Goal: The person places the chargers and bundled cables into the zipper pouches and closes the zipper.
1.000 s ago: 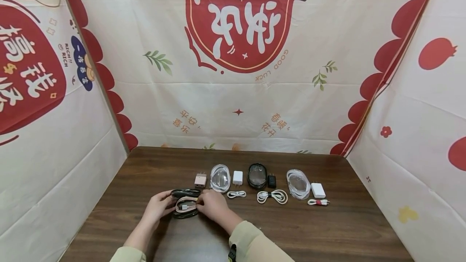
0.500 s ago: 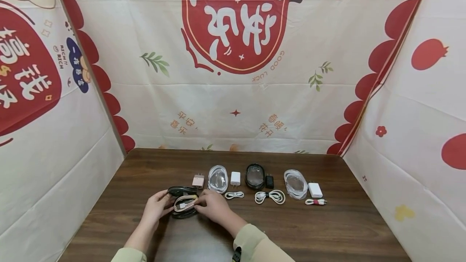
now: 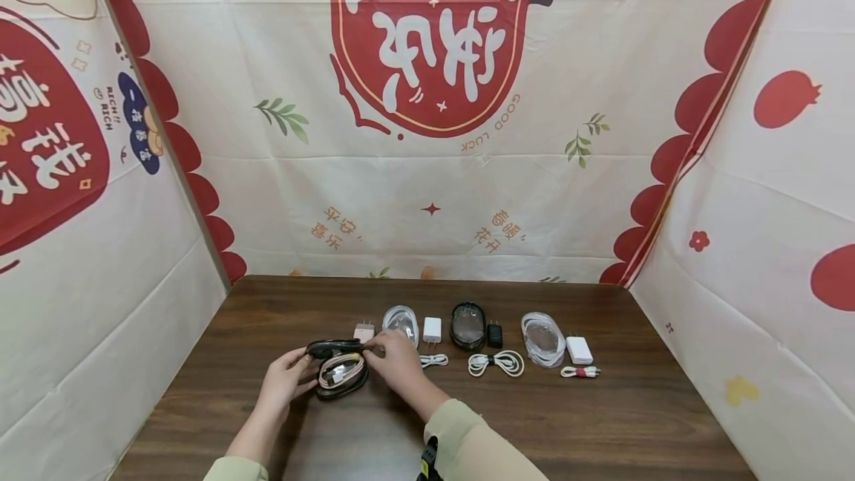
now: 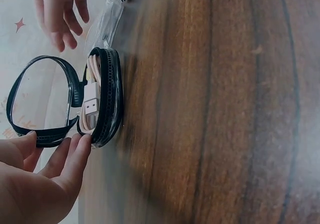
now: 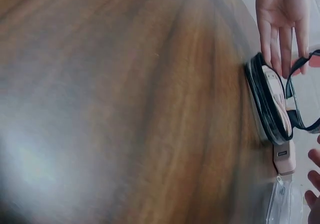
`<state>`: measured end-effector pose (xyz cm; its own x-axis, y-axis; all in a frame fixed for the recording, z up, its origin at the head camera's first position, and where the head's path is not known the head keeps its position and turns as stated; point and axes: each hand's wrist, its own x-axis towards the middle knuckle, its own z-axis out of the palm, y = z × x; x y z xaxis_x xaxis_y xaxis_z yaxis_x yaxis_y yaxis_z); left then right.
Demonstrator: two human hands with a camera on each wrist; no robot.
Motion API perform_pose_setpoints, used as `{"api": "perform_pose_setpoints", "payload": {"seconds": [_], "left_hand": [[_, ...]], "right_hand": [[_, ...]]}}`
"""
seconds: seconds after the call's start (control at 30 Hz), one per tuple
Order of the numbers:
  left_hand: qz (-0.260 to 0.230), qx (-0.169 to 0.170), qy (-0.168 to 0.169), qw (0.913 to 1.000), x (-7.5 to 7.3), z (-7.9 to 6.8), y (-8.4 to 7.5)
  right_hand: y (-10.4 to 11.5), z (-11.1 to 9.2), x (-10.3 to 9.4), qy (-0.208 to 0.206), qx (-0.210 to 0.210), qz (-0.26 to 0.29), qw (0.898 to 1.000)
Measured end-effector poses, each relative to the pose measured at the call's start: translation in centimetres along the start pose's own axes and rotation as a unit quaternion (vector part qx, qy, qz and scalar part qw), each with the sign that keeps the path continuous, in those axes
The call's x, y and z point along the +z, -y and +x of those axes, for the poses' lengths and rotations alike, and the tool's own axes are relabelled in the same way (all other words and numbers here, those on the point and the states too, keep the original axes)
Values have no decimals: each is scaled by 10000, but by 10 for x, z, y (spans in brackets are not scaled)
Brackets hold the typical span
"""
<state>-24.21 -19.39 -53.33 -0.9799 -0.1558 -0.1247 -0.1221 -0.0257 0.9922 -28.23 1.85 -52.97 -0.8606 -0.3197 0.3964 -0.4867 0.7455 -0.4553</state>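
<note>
A small clear zip pouch with black trim [image 4: 114,97] lies unzipped on the table, its lid [image 4: 40,131] folded back. Inside sits a coiled pale pink USB cable [image 3: 341,372], its white plug [image 4: 92,100] facing up. At the left side, my left hand [image 3: 280,386] pinches the lid's edge between thumb and finger, while other fingertips touch the pouch body. My right hand [image 3: 398,367] hovers by the pouch's right end with loosely bent fingers. In the left wrist view the right hand [image 4: 62,12] is apart from the pouch and holds nothing.
Behind the pouch stands a pink charger [image 3: 364,332]. Rightward lie white-trimmed clear pouches [image 3: 543,340], a black-trimmed pouch [image 3: 468,325], white chargers [image 3: 432,329], a black charger [image 3: 494,334] and tied white cables [image 3: 496,363]. Fabric walls enclose the brown table [image 3: 568,429].
My right hand has let go of the coiled cable and moved up, away from the table's front edge. The cable now lies inside the pouch. My left hand keeps its hold.
</note>
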Motion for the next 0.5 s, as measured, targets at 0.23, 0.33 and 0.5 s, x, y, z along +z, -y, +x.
{"api": "perform_pose_setpoints", "payload": {"seconds": [0.23,0.33,0.5], "left_hand": [[20,-31,13,10000,0,2,-3],[43,-53,41,10000,-1,1,-3],[35,25,63,10000,-4,0,0]], "right_hand": [[-8,17,3,210,281,-1111,9932],[-9,21,6,236,297,-1449,9887],[-10,27,12,620,188,-2045,9767]]}}
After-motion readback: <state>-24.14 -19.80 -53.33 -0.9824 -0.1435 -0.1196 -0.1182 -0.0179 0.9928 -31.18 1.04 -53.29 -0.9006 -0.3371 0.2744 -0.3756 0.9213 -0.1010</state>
